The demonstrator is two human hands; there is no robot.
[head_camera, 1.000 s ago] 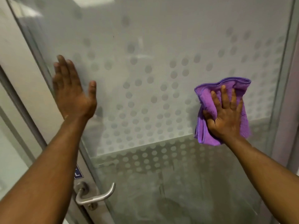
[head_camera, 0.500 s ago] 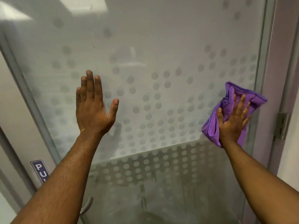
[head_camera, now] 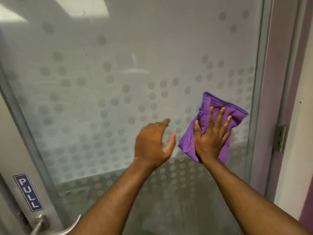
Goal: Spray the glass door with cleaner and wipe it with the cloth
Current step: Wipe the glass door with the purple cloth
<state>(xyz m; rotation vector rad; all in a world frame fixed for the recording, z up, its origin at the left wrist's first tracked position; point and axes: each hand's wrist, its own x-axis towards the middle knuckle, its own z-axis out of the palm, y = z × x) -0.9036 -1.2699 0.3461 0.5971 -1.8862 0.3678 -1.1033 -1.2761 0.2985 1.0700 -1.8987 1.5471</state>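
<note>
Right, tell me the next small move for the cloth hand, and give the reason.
Probably sweep the right hand leftward across the frosted, dot-patterned glass door, keeping the folded purple microfibre cloth pressed flat. The cloth sits near the door's hinge-side edge, so most of the pane lies to its left. The left hand hovers open just beside the cloth and should move clear first.

Cloth against the frosted glass door

I am seeing the purple cloth (head_camera: 218, 106) bunching in loose folds under my right hand (head_camera: 210, 138), which is pressing it flat with fingers spread; its stitched edges are sticking out above the fingertips and hanging below the wrist. The glass door (head_camera: 101, 73) behind the grip is standing frosted and dotted with grey circles, its clearer band starting just below the palm.
</note>
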